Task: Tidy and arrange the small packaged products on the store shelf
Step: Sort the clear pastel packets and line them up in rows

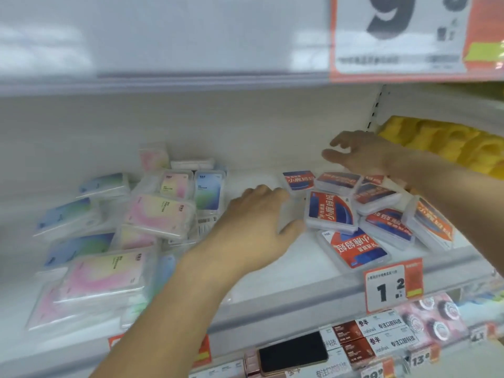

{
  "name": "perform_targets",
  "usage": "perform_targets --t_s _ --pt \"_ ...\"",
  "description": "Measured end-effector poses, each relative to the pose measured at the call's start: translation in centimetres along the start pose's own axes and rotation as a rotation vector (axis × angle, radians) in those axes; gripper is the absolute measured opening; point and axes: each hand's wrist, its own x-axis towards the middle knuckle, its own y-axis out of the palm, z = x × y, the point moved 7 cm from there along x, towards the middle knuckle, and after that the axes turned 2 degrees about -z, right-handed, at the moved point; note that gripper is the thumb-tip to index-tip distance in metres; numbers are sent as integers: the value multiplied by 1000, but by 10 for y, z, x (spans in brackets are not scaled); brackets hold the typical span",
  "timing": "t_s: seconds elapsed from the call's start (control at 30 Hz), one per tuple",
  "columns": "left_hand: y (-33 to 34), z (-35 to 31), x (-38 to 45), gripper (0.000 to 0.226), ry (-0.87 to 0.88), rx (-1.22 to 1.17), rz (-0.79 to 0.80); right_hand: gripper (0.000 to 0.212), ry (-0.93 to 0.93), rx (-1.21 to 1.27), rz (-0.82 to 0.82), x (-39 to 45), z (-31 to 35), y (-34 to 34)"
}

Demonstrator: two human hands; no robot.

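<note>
White metal store shelf (272, 285) holds two loose heaps of small packs. Left heap, approx 9 o'clock of frame centre: flat clear-plastic packs w/ pastel pink-yellow labels (158, 214) mixed w/ same-shape packs w/ blue-green labels (207, 193), tilted and overlapping, no neat rows; one blue-green pack (105, 184) sits at the heap's 11 o'clock edge.

Left hand (256, 222) reaches in from 7 o'clock, palm down, between the two heaps. Fingers lie fairly straight and together, tips resting on a clear plastic case (289, 214) at the red heap's 9 o'clock side; thumb lies low at the case's near edge. Can't tell if it truly grips or just presses, looks like flat contact.

Right heap, approx 3 o'clock of centre: flat clear cases w/ red-and-blue labels (331, 211), scattered at all angles, some leaning on others. One red-blue case (357, 248) lies nearest the shelf front, just above a white-and-orange price tag (392, 285). One more small red-blue case (298, 180) lies at the heap's 11 o'clock.

Right hand (360, 154) comes in from 3 o'clock, hovering above the rear of the red heap, fingers spread and relaxed, holding nothing, not touching any case.

Yellow moulded items (447, 143) sit at 2 o'clock beyond the right arm. Big orange-bordered price sign (403, 34) hangs at 1 o'clock. Dark phone (293, 350) lies on the lower shelf at 6 o'clock.
</note>
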Motion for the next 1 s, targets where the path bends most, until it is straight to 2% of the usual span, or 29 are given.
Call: perform_targets --t_s 0.17,0.23,0.3,0.4,0.47,0.63,0.7,0.8,0.87,0.9,1.0 --pt "-63 65 -27 54 -179 83 -145 48 -371 175 58 -3 144 31" --pt "-79 100 -43 52 -270 130 -160 57 -454 195 76 5 191 56" --pt "-82 129 -60 53 -345 99 -79 70 -467 184 120 15 223 77" --pt "-78 145 -78 56 -318 -67 -12 73 -453 76 180 25 243 105" --pt "-77 147 -80 53 -284 -107 -24 65 -424 194 108 23 242 104" --pt "-84 162 -77 50 -327 -127 -121 11 -370 546 -158 11 212 86" --pt "-86 165 -75 55 -350 -170 -182 5 -348 609 -205 0 202 80" --pt "-87 164 -71 61 -358 -229 -252 7 -378 683 -253 -17 202 72" --pt "-83 163 -68 58 -353 -244 -203 14 -369 644 -319 -19 207 65" --pt "-78 163 -66 55 -352 -243 -154 26 -327 608 -308 -10 208 66" --pt "-70 163 -64 41 -344 -226 -65 72 -159 535 -29 24 213 88"
